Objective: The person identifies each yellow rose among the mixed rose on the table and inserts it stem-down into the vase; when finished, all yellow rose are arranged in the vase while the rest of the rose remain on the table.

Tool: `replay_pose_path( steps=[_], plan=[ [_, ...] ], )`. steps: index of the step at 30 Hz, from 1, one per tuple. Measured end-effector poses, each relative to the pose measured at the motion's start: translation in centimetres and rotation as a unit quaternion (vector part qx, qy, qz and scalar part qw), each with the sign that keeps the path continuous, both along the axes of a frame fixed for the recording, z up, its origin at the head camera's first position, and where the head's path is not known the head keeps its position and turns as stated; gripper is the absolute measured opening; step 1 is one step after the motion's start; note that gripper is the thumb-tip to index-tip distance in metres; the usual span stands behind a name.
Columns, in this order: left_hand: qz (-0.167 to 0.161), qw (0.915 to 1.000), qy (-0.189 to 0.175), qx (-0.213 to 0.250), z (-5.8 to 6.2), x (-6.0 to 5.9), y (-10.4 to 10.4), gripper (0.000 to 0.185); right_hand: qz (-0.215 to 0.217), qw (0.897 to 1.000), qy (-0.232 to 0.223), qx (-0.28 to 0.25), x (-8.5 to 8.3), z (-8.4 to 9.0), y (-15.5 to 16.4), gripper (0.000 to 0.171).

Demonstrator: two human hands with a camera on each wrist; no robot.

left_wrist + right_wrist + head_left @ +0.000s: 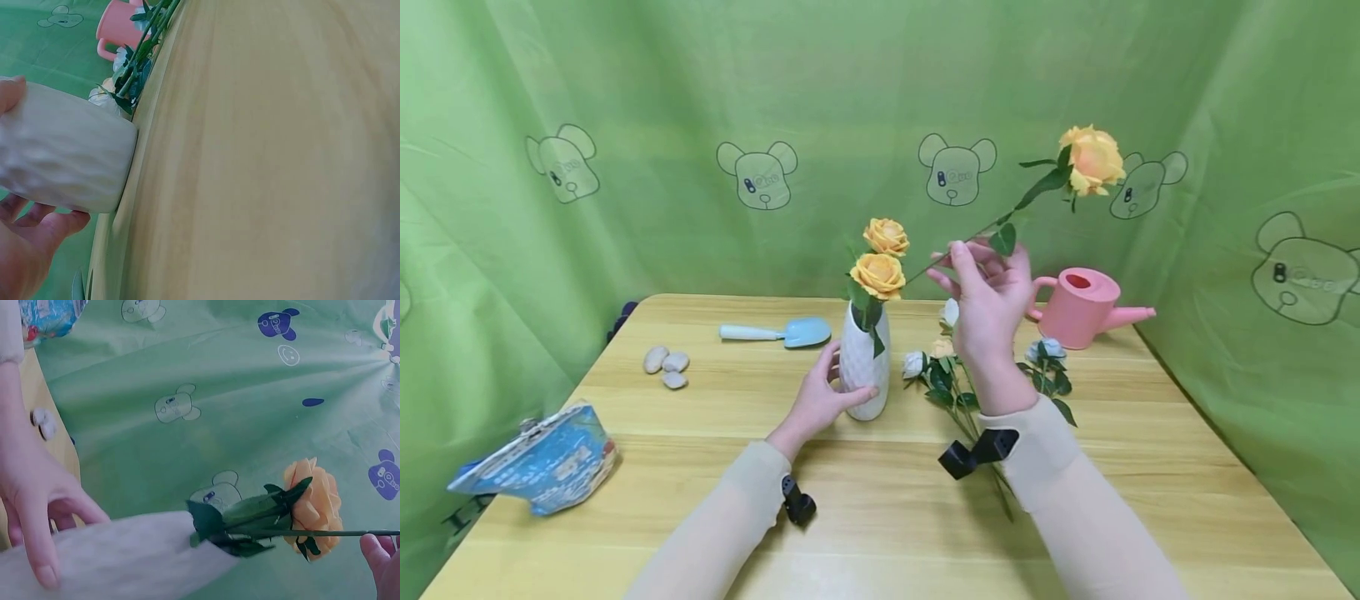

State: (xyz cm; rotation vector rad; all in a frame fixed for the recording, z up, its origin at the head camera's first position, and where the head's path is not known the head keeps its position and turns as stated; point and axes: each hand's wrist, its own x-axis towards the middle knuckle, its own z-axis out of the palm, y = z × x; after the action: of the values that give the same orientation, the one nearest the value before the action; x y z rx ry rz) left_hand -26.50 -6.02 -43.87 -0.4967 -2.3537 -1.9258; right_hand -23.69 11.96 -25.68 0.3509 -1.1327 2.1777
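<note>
Two sleeves (718, 517) show, left hand (815, 400) gripping one vase (863, 371) with apparently two roses (878, 277), right hand (992, 304) pinching one stem (977, 232).

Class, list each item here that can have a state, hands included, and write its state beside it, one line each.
Vase: upright
Two yellow roses: standing in the vase
Third yellow rose: held aslant by its stem
Left hand: gripping the vase
Right hand: pinching that stem
Loose flowers: lying down, partly hidden
Trowel: lying flat
Watering can: upright
Stones: lying in a cluster
Blue bag: whether open or sealed, cannot tell
</note>
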Motion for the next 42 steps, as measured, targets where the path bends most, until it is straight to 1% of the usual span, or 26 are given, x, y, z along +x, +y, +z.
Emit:
replay_pose_path(
  steps=[4,6,9,11,15,20,24,29,32,34,36,40,42],
  plan=[
    [0.003,1.0000,-0.002,-0.001,0.0,0.0,-0.1,0.081,0.016,1.000,0.017,0.000,-0.1,0.1,-0.7,0.021],
    [0.005,1.0000,-0.004,-0.005,0.0,0.0,-0.1,0.081,0.018,1.000,0.023,0.004,-0.1,0.0,-0.8,0.021],
    [0.006,0.9999,-0.006,-0.009,0.0,0.1,-0.1,0.081,0.008,1.000,0.023,0.012,-0.3,-0.2,-0.7,0.023],
    [0.004,1.0000,-0.005,-0.007,0.0,0.1,-0.1,0.081,-0.003,1.000,0.015,0.021,-0.4,-0.5,-0.5,0.025],
    [0.004,1.0000,-0.003,-0.003,0.0,0.1,-0.2,0.081,-0.017,0.999,-0.007,0.043,-0.7,-1.5,-0.1,0.029],
    [0.004,1.0000,0.000,-0.005,-0.1,0.0,-0.2,0.081,0.005,0.998,-0.029,0.049,-0.9,-3.0,-0.4,0.032],
    [0.002,1.0000,0.003,-0.006,-0.3,0.0,-0.2,0.081,0.013,0.998,-0.028,0.054,-1.0,-4.2,-0.9,0.030],
    [0.002,0.9999,0.010,-0.001,-0.4,-0.1,-0.1,0.080,0.001,0.997,-0.019,0.075,-1.2,-5.3,-1.7,0.026],
    [0.003,0.9999,0.017,0.000,-0.3,-0.1,-0.1,0.080,-0.012,0.993,-0.026,0.112,-1.1,-5.9,-2.2,0.024],
    [-0.001,0.9998,0.019,0.001,0.0,0.2,-0.1,0.080,-0.023,0.989,-0.033,0.145,-1.1,-6.4,-2.5,0.023],
    [-0.008,0.9998,0.017,0.005,0.7,0.6,-0.1,0.080,-0.031,0.984,-0.046,0.168,-1.1,-6.9,-2.7,0.022],
    [-0.020,0.9997,0.009,0.006,2.3,1.7,-0.1,0.078,-0.029,0.981,-0.077,0.174,-1.1,-7.5,-3.2,0.021],
    [-0.021,0.9997,0.008,0.004,2.7,2.0,-0.1,0.077,-0.026,0.980,-0.088,0.177,-0.6,-7.2,-3.5,0.020]
  ],
)
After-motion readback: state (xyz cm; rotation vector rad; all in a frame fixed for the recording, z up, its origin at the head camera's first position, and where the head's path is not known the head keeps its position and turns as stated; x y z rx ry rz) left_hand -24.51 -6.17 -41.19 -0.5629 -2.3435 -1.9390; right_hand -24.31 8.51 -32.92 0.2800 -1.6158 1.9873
